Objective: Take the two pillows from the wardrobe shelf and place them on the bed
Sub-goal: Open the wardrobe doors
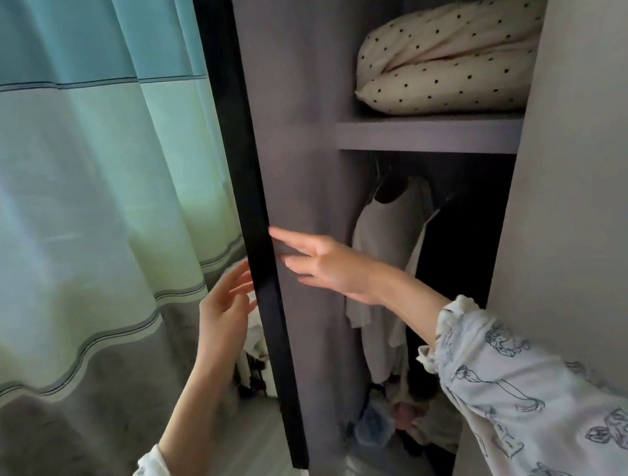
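Polka-dot pillows (448,58) stacked on wardrobe shelf (427,135) upper right, well above both hands, right hand (320,265) open at door (292,159) inner face, left hand (225,312) open, empty, behind door edge.

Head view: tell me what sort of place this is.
Probably a bedroom: an open wardrobe with polka-dot pillows on its shelf, clothes on hangers below, and a long curtain beside it.

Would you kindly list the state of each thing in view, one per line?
Wardrobe door: open, both hands at its edge.
Pillows: stacked on the shelf, untouched.
Left hand: open, empty, on the door's outer side.
Right hand: open, empty, fingers against the door's inner face.
Hanging clothes: on hangers below the shelf.
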